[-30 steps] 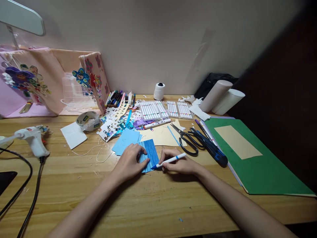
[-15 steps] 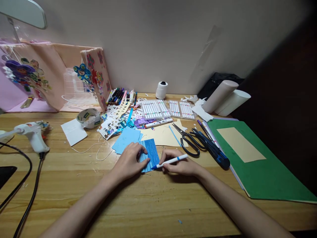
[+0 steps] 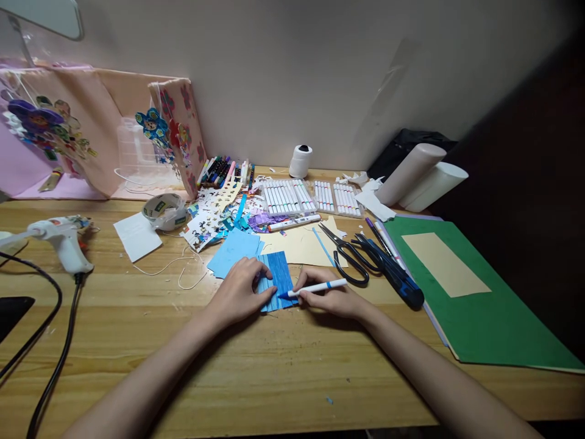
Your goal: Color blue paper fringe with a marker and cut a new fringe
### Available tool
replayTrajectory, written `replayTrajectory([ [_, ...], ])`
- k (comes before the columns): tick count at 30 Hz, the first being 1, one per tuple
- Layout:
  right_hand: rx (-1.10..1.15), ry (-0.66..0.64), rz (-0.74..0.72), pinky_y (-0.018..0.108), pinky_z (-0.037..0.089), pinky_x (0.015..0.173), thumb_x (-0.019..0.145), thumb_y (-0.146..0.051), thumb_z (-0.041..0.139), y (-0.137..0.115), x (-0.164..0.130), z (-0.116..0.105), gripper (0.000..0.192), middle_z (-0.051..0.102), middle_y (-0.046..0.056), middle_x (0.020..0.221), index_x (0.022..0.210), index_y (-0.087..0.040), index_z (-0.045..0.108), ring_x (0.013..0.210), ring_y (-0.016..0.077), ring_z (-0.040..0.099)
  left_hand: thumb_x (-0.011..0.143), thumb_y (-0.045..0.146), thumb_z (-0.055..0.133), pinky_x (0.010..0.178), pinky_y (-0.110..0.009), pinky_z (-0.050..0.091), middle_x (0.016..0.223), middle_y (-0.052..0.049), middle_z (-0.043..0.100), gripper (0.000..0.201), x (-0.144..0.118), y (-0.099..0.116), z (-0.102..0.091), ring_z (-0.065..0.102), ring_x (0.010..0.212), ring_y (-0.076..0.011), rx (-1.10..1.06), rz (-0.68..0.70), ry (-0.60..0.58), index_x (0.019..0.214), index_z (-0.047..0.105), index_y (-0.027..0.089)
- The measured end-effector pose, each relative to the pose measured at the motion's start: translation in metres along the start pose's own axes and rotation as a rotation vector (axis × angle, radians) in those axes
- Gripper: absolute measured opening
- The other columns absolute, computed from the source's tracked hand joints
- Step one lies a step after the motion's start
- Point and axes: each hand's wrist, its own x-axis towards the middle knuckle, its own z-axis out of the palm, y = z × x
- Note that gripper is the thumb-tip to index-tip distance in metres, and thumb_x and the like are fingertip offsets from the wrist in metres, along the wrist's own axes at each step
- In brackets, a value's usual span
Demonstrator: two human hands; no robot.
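Observation:
A small piece of blue paper (image 3: pixel 282 272) lies on the wooden table, its right part coloured darker blue and its left part lighter with streaks. My left hand (image 3: pixel 242 289) holds it down from the left, thumb on its surface and fingers bent over its edge. In my right hand (image 3: pixel 331 299) is a white marker (image 3: pixel 317 288) with a blue band, pinched between thumb and fingers. Its blue tip touches or nearly touches the lower part of the paper. Light blue sheets (image 3: pixel 235 251) lie just beyond my left hand.
Scissors (image 3: pixel 350 253) and a dark blue-handled cutter (image 3: pixel 397 280) lie right of my hands. Farther right is a green board (image 3: pixel 484 323). Marker sets (image 3: pixel 287 198), paper scraps (image 3: pixel 212 213) and a thread spool (image 3: pixel 300 161) stand behind. A glue gun (image 3: pixel 66 244) and tape roll (image 3: pixel 163 210) are left.
The marker tip has moved slightly up the paper, away from its near edge, with my right hand. My left hand stays on the paper. The whole view has shifted slightly.

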Motion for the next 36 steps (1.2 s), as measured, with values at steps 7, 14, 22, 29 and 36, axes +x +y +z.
replayTrajectory([
  [7, 0.015, 0.018, 0.015, 0.021, 0.042, 0.055, 0.077, -0.018, 0.059, 0.001, 0.0003, 0.0018, 0.003, 0.063, 0.002, 0.07, 0.08, -0.016, 0.059, 0.063, 0.013, 0.057, 0.077, 0.029, 0.061, 0.066, -0.031, 0.037, 0.073, -0.001, 0.054, 0.014, -0.0001, 0.0006, -0.0005, 0.049, 0.075, -0.0199, -0.002, 0.003, 0.0, 0.086, 0.058, 0.02],
  [14, 0.054, 0.001, 0.01, 0.021, 0.042, 0.055, 0.078, -0.017, 0.058, 0.0009, 0.0009, 0.0015, 0.002, 0.062, 0.001, 0.069, 0.079, -0.016, 0.059, 0.061, 0.0124, 0.057, 0.078, 0.029, 0.061, 0.066, -0.032, 0.038, 0.074, -0.002, 0.054, 0.013, -0.0003, 0.0011, -0.0012, 0.049, 0.076, -0.0203, 0.001, -0.003, -0.008, 0.086, 0.058, 0.02],
  [22, 0.024, 0.037, 0.01, 0.021, 0.041, 0.054, 0.078, -0.02, 0.059, 0.0007, 0.0004, 0.0013, 0.004, 0.063, 0.001, 0.068, 0.077, -0.016, 0.058, 0.06, 0.0126, 0.056, 0.077, 0.029, 0.061, 0.067, -0.032, 0.037, 0.074, -0.001, 0.055, 0.013, -0.0005, -0.0025, 0.0017, 0.048, 0.076, -0.0199, -0.008, 0.002, 0.011, 0.086, 0.058, 0.02],
  [29, 0.017, 0.037, 0.039, 0.022, 0.039, 0.052, 0.077, -0.02, 0.058, 0.0006, 0.0005, 0.0013, 0.004, 0.061, 0.001, 0.068, 0.076, -0.017, 0.057, 0.058, 0.0127, 0.054, 0.077, 0.029, 0.061, 0.067, -0.032, 0.037, 0.075, -0.001, 0.055, 0.013, -0.001, -0.0033, 0.0019, 0.049, 0.077, -0.0201, -0.008, 0.008, 0.01, 0.086, 0.057, 0.02],
  [36, 0.0, 0.049, 0.031, 0.022, 0.037, 0.053, 0.078, -0.022, 0.058, -0.0005, 0.001, 0.0018, 0.007, 0.059, 0.001, 0.066, 0.074, -0.017, 0.056, 0.059, 0.0127, 0.052, 0.077, 0.029, 0.062, 0.067, -0.032, 0.038, 0.075, -0.001, 0.055, 0.014, -0.0013, -0.0022, 0.0015, 0.049, 0.077, -0.0203, -0.009, -0.001, 0.01, 0.087, 0.057, 0.02],
])
